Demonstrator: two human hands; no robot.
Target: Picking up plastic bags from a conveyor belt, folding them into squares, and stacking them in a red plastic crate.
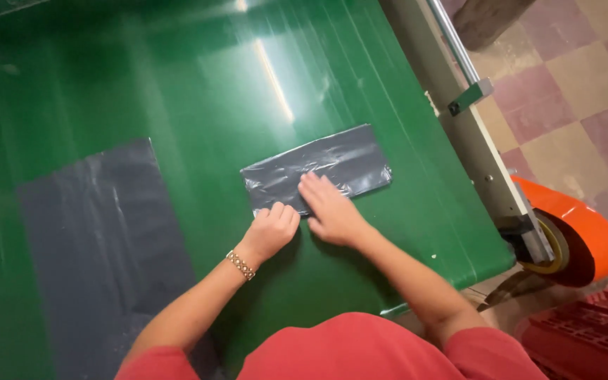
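Note:
A folded dark grey plastic bag (332,163) lies flat on the green table (198,91), near its right half. My left hand (273,229), with a beaded bracelet on the wrist, is curled in a fist and presses the bag's near left corner. Beside it my right hand (328,209) rests palm down, fingers spread flat over the bag's near edge. Neither hand lifts the bag.
A larger dark grey plastic sheet (103,246) lies spread on the table's left side. A metal rail (459,53) runs along the right edge, ending at an orange roll (578,236). A red crate (585,334) stands on the tiled floor (585,77).

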